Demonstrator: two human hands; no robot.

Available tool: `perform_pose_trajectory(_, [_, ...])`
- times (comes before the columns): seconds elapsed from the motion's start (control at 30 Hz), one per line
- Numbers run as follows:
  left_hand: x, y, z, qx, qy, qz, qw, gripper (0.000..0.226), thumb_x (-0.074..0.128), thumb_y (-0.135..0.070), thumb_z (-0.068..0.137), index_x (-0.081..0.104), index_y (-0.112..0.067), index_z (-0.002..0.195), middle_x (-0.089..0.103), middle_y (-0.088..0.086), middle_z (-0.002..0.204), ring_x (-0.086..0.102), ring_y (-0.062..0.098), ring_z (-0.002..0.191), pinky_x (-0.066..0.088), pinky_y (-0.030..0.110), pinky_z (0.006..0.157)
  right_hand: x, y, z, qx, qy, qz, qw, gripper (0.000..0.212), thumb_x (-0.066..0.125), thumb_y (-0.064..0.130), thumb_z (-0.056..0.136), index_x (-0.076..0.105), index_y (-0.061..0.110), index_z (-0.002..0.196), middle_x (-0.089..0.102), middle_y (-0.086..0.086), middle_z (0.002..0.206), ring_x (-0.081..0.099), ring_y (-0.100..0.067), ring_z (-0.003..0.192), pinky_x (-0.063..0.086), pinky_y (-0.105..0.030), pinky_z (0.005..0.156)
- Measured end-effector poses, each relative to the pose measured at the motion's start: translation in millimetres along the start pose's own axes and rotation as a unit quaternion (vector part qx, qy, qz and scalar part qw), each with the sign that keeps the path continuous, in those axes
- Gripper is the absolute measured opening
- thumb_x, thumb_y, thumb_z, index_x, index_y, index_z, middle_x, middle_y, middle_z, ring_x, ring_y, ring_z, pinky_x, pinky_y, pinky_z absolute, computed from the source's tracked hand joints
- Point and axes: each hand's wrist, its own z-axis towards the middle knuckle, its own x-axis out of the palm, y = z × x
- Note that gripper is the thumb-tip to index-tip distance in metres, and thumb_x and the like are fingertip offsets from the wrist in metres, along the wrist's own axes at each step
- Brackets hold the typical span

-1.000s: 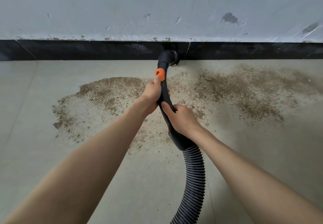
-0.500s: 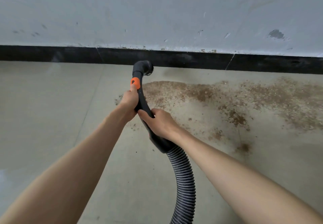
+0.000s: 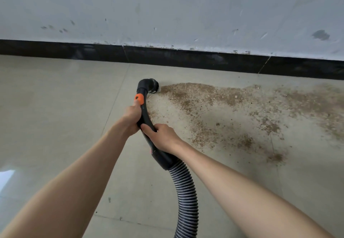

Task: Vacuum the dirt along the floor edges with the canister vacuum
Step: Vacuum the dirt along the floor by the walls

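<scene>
Hands: I see both clenched on the wand (image 3: 144,118). The left hand (image 3: 132,117) is farther along, its thumb up by the orange slider (image 3: 139,99); the right hand (image 3: 162,135) is nearer, just above the hose (image 3: 186,196).
Grip: left hand grasping the upper wand, right hand grasping its lower part. I judge the two-handed hold is there to steer the head low and steady.
Head: the brush head (image 3: 151,87) sits on the floor (image 3: 55,117), at the left tip of the dirt (image 3: 214,104) and short of the skirting (image 3: 186,57).
Placement: I read the head's spot as working into the patch from its left end.
Dirt: brown, gritty, crumb-like. It is densest in a far band near the skirting, thinning to loose specks nearer me and to the right.
Materials: the wand is curved, smooth black plastic and the hose is ribbed and flexible. The floor is pale, glossy tile with thin joints.
Wall: grey wall (image 3: 167,11), scuffed and chipped, above dark skirting.
Progress: much dirt remains to the right, by my judgement.
</scene>
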Motion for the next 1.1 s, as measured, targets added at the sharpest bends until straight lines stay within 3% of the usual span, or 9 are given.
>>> perform_pose_trajectory(0.07, [9.3, 1.6, 0.1, 0.002, 0.006, 0.006, 1.000, 0.042, 0.036, -0.044, 0.100, 0.047, -0.005, 0.089, 0.045, 0.007, 0.075, 0.045, 0.019, 0.063, 0.042, 0.031, 0.061, -4.3, -5.7, -3.4, 0.005, -0.011, 0.006, 1.000, 0.046, 0.041, 0.059, 0.093, 0.048, 0.019, 0.071, 0.063, -0.006, 0.075, 0.061, -0.023, 0.068, 0.047, -0.033, 0.062])
perform_pose_trajectory(0.23, [34.1, 3.6, -2.6, -0.005, 0.036, 0.007, 0.999, 0.038, 0.034, -0.041, 0.101, 0.043, -0.005, 0.104, 0.049, 0.008, 0.075, 0.049, 0.019, 0.062, 0.045, 0.029, 0.056, -18.4, -20.0, -14.6, 0.014, -0.029, 0.033, 0.999, 0.046, 0.042, 0.060, 0.093, 0.048, 0.019, 0.073, 0.065, -0.008, 0.075, 0.067, -0.027, 0.073, 0.053, -0.038, 0.069])
perform_pose_trajectory(0.4, [51.7, 3.9, 1.2, -0.013, 0.055, 0.021, 0.998, 0.042, 0.036, -0.046, 0.099, 0.044, -0.007, 0.114, 0.052, 0.009, 0.078, 0.051, 0.020, 0.063, 0.047, 0.031, 0.059, -29.0, -29.2, -17.4, 0.014, -0.053, 0.033, 0.998, 0.045, 0.042, 0.059, 0.094, 0.046, 0.020, 0.070, 0.055, 0.000, 0.068, 0.055, -0.016, 0.058, 0.041, -0.029, 0.051])
perform_pose_trajectory(0.5, [62.9, 2.8, 2.0, -0.020, 0.067, 0.028, 0.997, 0.043, 0.039, -0.048, 0.098, 0.045, -0.008, 0.114, 0.053, 0.009, 0.076, 0.052, 0.020, 0.061, 0.047, 0.031, 0.056, -34.5, -36.0, -18.5, 0.018, -0.062, 0.039, 0.997, 0.045, 0.042, 0.059, 0.094, 0.046, 0.021, 0.071, 0.053, 0.001, 0.066, 0.051, -0.013, 0.054, 0.036, -0.025, 0.047])
perform_pose_trajectory(0.77, [110.9, 2.0, -7.7, -0.013, 0.130, 0.059, 0.990, 0.037, 0.039, -0.042, 0.099, 0.047, -0.006, 0.106, 0.052, 0.009, 0.078, 0.051, 0.019, 0.063, 0.046, 0.029, 0.057, -59.6, -62.0, -34.9, 0.029, -0.115, 0.095, 0.988, 0.045, 0.045, 0.058, 0.092, 0.046, 0.020, 0.068, 0.051, 0.003, 0.061, 0.049, -0.014, 0.050, 0.039, -0.025, 0.049])
perform_pose_trajectory(1.1, [168.8, 9.0, -19.1, -0.016, 0.174, 0.086, 0.981, 0.044, 0.037, -0.045, 0.099, 0.046, -0.005, 0.115, 0.053, 0.008, 0.081, 0.053, 0.019, 0.065, 0.046, 0.029, 0.056, -98.2, -92.6, -57.5, 0.050, -0.157, 0.109, 0.980, 0.044, 0.046, 0.057, 0.092, 0.053, 0.020, 0.070, 0.058, 0.002, 0.064, 0.054, -0.013, 0.052, 0.043, -0.023, 0.050])
